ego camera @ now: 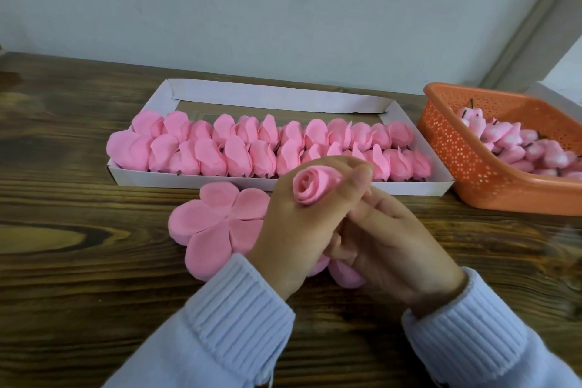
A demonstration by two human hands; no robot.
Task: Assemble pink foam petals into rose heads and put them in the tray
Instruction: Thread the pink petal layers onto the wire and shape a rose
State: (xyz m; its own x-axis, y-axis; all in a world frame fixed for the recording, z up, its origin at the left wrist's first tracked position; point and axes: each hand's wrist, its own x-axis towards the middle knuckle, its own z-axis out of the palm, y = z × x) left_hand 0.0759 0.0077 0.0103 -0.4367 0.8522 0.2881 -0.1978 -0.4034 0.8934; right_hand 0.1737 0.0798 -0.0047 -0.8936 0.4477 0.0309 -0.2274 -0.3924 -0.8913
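My left hand [285, 227] grips a rolled pink rose bud [310, 187], thumb and fingers curled round it above the table. Under it, my right hand [396, 246] has its fingers curled at the bud's base; what they pinch is hidden. A flat pink petal sheet [217, 220] with several rounded lobes lies on the table beneath both hands, partly covered by them. Behind stands the white cardboard tray [283, 98] holding two rows of finished pink rose heads [239, 145].
An orange perforated plastic basket [466, 148] at the right holds several pink and white buds [519, 142] with dark stems. The dark wooden table [78, 261] stretches left and front. A grey wall stands behind the tray. Light blue knitted sleeves cover both wrists.
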